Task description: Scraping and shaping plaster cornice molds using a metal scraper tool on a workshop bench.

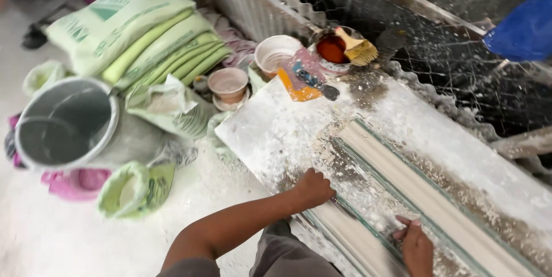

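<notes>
My left hand (pixel 313 188) presses flat, fingers closed, on the near edge of the plaster-dusted workboard (pixel 270 133). My right hand (pixel 415 245) pinches the green-edged strip (pixel 374 228) alongside the long plaster moulding (pixel 425 196) at the board's near-right corner. I judge that uneven pressure could crack the moulding, or loose powder could let my fingers slip.

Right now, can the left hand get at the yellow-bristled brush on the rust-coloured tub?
Probably not without shifting: the left hand rests on the white plaster-dusted slab, while the yellow-bristled brush lies across the rust-coloured tub at the far end. Nothing blocks the way.
</notes>
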